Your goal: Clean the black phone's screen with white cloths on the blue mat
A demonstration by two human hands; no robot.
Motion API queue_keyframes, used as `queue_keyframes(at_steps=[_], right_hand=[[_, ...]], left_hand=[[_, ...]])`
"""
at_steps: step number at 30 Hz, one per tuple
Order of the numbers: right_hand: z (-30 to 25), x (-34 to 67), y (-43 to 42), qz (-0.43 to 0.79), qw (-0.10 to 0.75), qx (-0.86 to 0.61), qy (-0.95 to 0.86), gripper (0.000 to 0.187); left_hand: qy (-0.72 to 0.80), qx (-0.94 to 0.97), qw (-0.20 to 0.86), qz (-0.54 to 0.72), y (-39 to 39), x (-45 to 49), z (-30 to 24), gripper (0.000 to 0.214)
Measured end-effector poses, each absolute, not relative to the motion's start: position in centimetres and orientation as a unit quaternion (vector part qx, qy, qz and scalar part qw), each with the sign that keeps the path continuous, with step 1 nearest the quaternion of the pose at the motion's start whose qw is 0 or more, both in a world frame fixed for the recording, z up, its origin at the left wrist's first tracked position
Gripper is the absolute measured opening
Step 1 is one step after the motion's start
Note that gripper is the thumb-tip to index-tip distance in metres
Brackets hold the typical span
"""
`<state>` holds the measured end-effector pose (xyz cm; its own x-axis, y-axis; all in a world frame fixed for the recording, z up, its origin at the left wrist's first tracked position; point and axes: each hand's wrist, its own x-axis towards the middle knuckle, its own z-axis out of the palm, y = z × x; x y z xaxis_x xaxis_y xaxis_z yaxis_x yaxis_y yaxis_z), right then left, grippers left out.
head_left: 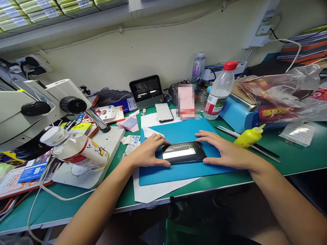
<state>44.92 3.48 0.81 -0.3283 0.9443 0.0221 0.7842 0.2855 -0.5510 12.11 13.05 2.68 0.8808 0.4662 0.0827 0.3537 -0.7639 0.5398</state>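
A black smartphone (182,152) lies screen up on a blue mat (158,176), with bright light reflected across its glass. My left hand (148,151) grips its left end, thumb at the near corner and fingers at the far edge; a ring shows on one finger. At the opposite end, my right hand (221,149) holds the phone between thumb and fingers. White paper (145,195) sticks out from under the mat. A white-faced phone or case (164,113) rests just beyond the mat.
Left stands a microscope (51,102) with a drink bottle (76,151) on its base. Behind are a small display (146,92) and a partly pixelated pink item (186,98). A red-capped bottle (218,95), yellow squeeze bottle (249,136), tweezers-like tools (265,153) and plastic bag (283,95) are right.
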Motion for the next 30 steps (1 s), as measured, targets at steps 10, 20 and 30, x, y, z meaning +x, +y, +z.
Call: queue_keyframes(at_steps=[10,20,30], right_hand=[[0.8,44.75,3.39,0.229,0.174,-0.555,-0.781,0.071],[0.89,44.58,3.39,0.237,0.178,-0.555,-0.777,0.071],[1.27,44.21,3.46,0.245,0.175,-0.567,-0.767,0.072]], left_hand=[[0.222,0.935,0.257,0.097,13.0,12.07,2.86,0.072],[0.225,0.936,0.251,0.098,12.97,12.07,2.82,0.073],[0.222,0.938,0.246,0.099,12.99,11.97,2.88,0.074]])
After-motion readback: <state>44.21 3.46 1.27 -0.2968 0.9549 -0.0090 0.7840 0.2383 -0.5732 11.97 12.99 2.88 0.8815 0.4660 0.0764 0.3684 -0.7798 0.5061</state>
